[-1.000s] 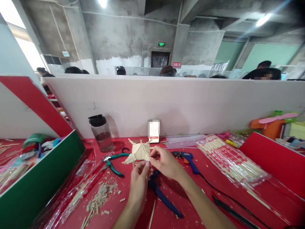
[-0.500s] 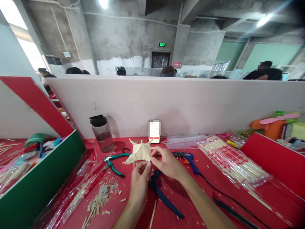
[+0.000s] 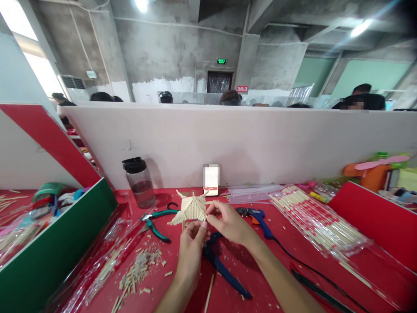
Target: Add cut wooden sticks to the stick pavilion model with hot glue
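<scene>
A small model roof built of pale wooden sticks (image 3: pixel 193 208), with upturned corners, stands over the red tabletop in the middle of the view. My left hand (image 3: pixel 194 239) pinches its front right corner from below, thumb on top. On the right side of that corner, my right hand (image 3: pixel 224 219) has thumb and forefinger closed together; whatever lies between them is too small to make out. Beneath my hands lies a dark blue hand tool (image 3: pixel 224 271), its head partly hidden. Green-handled pliers (image 3: pixel 159 224) rest just left of the model.
A blue glue gun (image 3: pixel 259 219) with a black cord lies to the right, near bagged wooden sticks (image 3: pixel 322 221). Cut stick scraps (image 3: pixel 140 269) are piled at left. A water bottle (image 3: pixel 139 184) and a phone (image 3: pixel 211 179) stand by the white partition (image 3: pixel 260 143).
Both hands and the stick model stay in almost the same place, with only slight finger movement at the corner. A person beyond the partition has shifted a little.
</scene>
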`<state>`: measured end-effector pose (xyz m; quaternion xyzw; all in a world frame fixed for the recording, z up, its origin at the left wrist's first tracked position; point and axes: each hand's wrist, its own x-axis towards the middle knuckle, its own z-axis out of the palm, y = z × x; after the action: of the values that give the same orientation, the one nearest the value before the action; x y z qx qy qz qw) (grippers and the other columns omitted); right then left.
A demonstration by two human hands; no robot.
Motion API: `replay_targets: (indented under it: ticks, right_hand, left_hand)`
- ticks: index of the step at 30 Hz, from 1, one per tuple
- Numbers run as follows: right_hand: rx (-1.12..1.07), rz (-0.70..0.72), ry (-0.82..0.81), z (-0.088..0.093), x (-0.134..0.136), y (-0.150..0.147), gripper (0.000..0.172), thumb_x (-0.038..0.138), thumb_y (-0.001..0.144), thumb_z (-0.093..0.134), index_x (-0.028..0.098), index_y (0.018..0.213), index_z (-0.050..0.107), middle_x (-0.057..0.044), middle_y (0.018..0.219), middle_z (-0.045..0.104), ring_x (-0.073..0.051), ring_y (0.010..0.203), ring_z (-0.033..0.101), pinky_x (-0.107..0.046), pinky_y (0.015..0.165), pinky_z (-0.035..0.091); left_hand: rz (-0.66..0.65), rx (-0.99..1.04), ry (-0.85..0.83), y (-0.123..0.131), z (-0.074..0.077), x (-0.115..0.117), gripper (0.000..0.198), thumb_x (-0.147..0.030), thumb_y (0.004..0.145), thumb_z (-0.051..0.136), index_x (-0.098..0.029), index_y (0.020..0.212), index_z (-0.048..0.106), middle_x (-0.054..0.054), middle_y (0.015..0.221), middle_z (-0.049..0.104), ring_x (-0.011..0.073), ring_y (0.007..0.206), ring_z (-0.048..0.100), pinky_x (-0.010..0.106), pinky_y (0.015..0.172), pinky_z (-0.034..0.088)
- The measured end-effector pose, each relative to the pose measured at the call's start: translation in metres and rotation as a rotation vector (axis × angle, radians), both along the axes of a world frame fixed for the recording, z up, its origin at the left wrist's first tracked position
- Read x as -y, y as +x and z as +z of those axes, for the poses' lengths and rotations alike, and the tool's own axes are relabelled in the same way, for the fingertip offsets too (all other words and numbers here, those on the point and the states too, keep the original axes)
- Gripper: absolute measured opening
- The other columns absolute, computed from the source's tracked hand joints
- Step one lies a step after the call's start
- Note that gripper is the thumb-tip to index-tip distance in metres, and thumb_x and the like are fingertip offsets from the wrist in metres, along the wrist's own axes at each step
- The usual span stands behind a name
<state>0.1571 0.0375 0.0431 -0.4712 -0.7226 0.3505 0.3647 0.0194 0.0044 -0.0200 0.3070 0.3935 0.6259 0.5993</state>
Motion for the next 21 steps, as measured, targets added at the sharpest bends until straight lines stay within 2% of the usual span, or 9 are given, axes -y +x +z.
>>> replay_targets:
  ticks: [5, 14, 21]
  right_hand:
    - [0.004, 0.000, -0.010, 0.001, 0.000, 0.001, 0.001, 0.020, 0.086, 0.058, 0.021, 0.085, 0.057, -0.001, 0.087, 0.069, -0.017, 0.080, 0.065, -0.026, 0.072, 0.048]
    - [-0.025, 0.006, -0.021, -0.003, -0.001, 0.000, 0.005, 0.021, 0.084, 0.062, 0.021, 0.088, 0.058, -0.001, 0.086, 0.069, -0.017, 0.079, 0.066, -0.026, 0.069, 0.050]
    - [-0.023, 0.001, -0.002, -0.004, -0.001, -0.001, 0.003, 0.021, 0.085, 0.062, 0.020, 0.087, 0.059, -0.002, 0.085, 0.069, -0.017, 0.079, 0.067, -0.027, 0.070, 0.050]
  left_hand:
    - [-0.031, 0.010, -0.008, -0.002, 0.002, -0.001, 0.038, -0.045, 0.067, 0.088, -0.015, 0.081, 0.071, -0.001, 0.065, 0.065, 0.0097, 0.060, 0.057, 0.019, 0.060, 0.042]
    - [-0.037, 0.029, -0.041, -0.001, 0.014, 0.000, 0.043, -0.047, 0.057, 0.092, -0.014, 0.076, 0.072, -0.002, 0.063, 0.065, 0.0095, 0.059, 0.057, 0.019, 0.059, 0.043]
    - [-0.009, 0.031, -0.058, 0.000, 0.012, 0.000, 0.045, -0.046, 0.057, 0.093, -0.014, 0.080, 0.073, -0.001, 0.066, 0.066, 0.0100, 0.060, 0.059, 0.019, 0.059, 0.044]
